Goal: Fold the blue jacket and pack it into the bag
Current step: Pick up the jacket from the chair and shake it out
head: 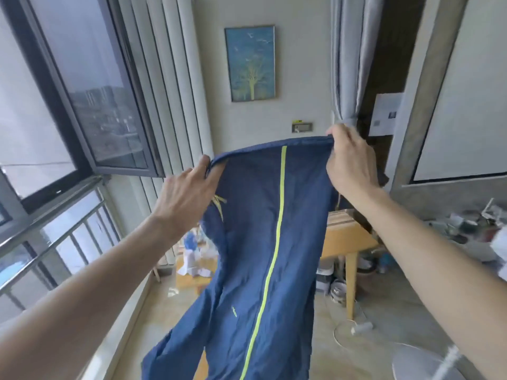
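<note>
Holding: the dark blue thin-fabric jacket with a lime-green zip line down its middle point(255, 242) hangs in the air in front of the person, stretched along its top edge between both hands.
Left hand: the left hand point(189, 193) is closed on the top edge's left corner, fingers pinching the hem.
Right hand: the right hand point(348, 163) is gripped round the right corner, held a little higher, so the top edge slants.
Jacket position: its body falls freely toward the tiled floor point(384, 311); the lower part twists and splits into two hanging flaps at the bottom of the view.
Bag: none can be made out in this view.
Stage: judged early; the jacket looks spread for folding, with no fold made yet.
Surroundings: a light wooden worktop point(345, 237) stands behind the jacket on the right; loose white and blue clutter on the floor point(194, 259) lies beyond it on the left.
Risk: the slippery fabric may slide out of a corner pinch.
Risk: the twisted lower half may fold crooked unless shaken straight.
Risk: the hem may drag over the floor clutter.
</note>
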Motion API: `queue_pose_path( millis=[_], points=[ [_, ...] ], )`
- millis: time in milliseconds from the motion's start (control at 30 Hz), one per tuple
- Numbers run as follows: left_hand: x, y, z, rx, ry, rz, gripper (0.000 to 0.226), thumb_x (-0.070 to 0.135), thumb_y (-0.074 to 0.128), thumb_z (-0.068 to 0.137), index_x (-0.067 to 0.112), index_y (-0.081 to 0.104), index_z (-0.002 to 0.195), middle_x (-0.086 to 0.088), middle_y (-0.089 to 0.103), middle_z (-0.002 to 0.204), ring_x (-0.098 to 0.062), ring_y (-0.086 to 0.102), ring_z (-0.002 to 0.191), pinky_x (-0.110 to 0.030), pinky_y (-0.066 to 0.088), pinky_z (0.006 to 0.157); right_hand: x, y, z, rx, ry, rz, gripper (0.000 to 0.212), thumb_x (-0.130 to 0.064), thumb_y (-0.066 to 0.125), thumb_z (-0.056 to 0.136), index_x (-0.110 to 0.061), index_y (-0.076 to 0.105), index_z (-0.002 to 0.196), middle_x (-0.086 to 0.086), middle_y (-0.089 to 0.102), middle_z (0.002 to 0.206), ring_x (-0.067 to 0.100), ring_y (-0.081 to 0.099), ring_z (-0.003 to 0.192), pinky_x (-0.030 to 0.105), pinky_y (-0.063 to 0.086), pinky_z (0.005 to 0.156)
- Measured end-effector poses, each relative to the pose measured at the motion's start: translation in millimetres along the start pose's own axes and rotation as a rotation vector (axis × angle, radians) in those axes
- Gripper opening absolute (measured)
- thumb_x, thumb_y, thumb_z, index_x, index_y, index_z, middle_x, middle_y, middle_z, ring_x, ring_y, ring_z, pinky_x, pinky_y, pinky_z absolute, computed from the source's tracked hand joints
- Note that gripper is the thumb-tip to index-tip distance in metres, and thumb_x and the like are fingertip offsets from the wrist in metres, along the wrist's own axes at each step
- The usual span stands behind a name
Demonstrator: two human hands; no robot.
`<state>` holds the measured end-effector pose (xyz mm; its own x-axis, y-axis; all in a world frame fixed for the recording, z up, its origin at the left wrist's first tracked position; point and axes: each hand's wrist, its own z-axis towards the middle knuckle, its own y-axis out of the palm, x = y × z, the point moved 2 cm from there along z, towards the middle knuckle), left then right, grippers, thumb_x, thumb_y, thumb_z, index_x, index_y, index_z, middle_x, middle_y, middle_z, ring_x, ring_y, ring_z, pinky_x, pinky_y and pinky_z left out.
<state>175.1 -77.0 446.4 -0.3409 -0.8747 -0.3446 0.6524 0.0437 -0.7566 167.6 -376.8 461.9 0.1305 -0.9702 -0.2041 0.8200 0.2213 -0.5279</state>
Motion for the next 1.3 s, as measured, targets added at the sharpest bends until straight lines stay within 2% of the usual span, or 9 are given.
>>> queue_pose_path(
  millis=[100,233,400,600,733,867,1000,1100,1300],
  points=[
    [35.7,-22.6,53.9,0.099,-0.047,-0.045,0.083,-0.01,0.062,0.074,0.009,0.034,0.15,-0.016,0.051,0.123,-0.044,0.064,0.065,-0.044,0.044,0.046,44.2,-44.3,21.8,-0.092,0.052,0.07,0.027,-0.023,0.056,0.096,-0.02,0.054,0.123,0.011,0.069,0.114,0.038,0.065,0.098,0.038,0.049,0.076],
    [116.2,-37.3,133.2,0.217,0.019,-0.174,0.081,-0.008,0.058,0.079,0.015,0.035,0.153,-0.013,0.051,0.139,-0.049,0.065,0.085,-0.045,0.05,0.059,84.7,-66.0,30.9,-0.47,0.037,0.238,0.088,-0.084,0.066,0.066,-0.045,0.04,0.14,-0.005,0.064,0.134,0.025,0.057,0.124,0.04,0.047,0.098],
    [250.7,-17.0,225.5,0.209,0.26,-0.304,0.061,0.01,0.049,0.085,0.012,0.048,0.145,-0.016,0.055,0.129,-0.042,0.06,0.102,-0.047,0.051,0.082,155.7,-20.0,55.6,-0.623,0.16,0.559,0.018,-0.037,0.074,0.087,-0.022,0.064,0.092,-0.007,0.068,0.088,0.018,0.065,0.09,0.026,0.044,0.066],
    [318.3,21.4,220.0,0.325,-0.105,-0.537,0.041,0.034,0.063,0.09,0.024,0.057,0.129,-0.002,0.056,0.114,-0.027,0.058,0.097,-0.044,0.052,0.077,258.4,35.5,76.0,-0.413,1.027,1.088,0.013,-0.019,0.055,0.098,-0.011,0.06,0.107,0.015,0.066,0.119,0.03,0.065,0.088,0.026,0.052,0.065],
    [376.6,53.2,224.9,-0.197,-0.267,-0.999,0.08,0.074,0.072,0.067,0.039,0.035,0.129,0.017,0.06,0.112,-0.004,0.065,0.095,-0.033,0.05,0.08,282.2,54.1,86.9,-0.336,1.224,1.292,0.024,-0.012,0.052,0.101,0.001,0.06,0.12,0.015,0.068,0.098,0.027,0.061,0.068,0.017,0.048,0.04],
    [374.8,84.6,251.2,-0.431,-0.273,-1.348,0.106,0.063,0.087,0.06,0.046,0.024,0.143,0.021,0.051,0.141,-0.001,0.055,0.124,-0.032,0.049,0.103,289.6,73.1,97.9,-0.321,1.302,1.493,0.012,-0.013,0.057,0.098,-0.006,0.061,0.09,0.011,0.067,0.06,0.025,0.064,0.046,0.026,0.051,0.036],
    [377.4,115.6,284.8,-0.512,-0.155,-1.503,0.069,0.034,0.086,0.077,0.031,0.049,0.136,0.022,0.066,0.12,0.003,0.061,0.112,-0.029,0.053,0.096,301.0,91.6,108.7,-0.343,1.288,1.592,0.018,-0.017,0.051,0.104,-0.004,0.058,0.094,0.02,0.071,0.066,0.03,0.07,0.069,0.035,0.062,0.053],
    [333.5,166.8,318.2,-0.282,-0.371,-1.249,0.012,0.023,0.06,0.081,0.012,0.061,0.078,-0.003,0.061,0.068,-0.015,0.052,0.069,-0.038,0.048,0.066,321.5,97.9,122.4,-0.454,1.2,1.449,0.033,-0.034,0.044,0.107,-0.007,0.058,0.094,0.019,0.074,0.065,0.03,0.073,0.069,0.039,0.062,0.063],
    [209.4,179.2,379.4,-0.057,-0.344,-1.019,0.031,0.005,0.047,0.099,0.029,0.067,0.094,0.007,0.071,0.085,-0.015,0.062,0.08,-0.026,0.045,0.067,412.6,101.1,178.5,-0.202,0.919,0.6,0.028,-0.032,0.053,0.099,-0.007,0.066,0.099,0.004,0.064,0.058,0.018,0.04,0.05,0.025,0.026,0.044]
  ],
)
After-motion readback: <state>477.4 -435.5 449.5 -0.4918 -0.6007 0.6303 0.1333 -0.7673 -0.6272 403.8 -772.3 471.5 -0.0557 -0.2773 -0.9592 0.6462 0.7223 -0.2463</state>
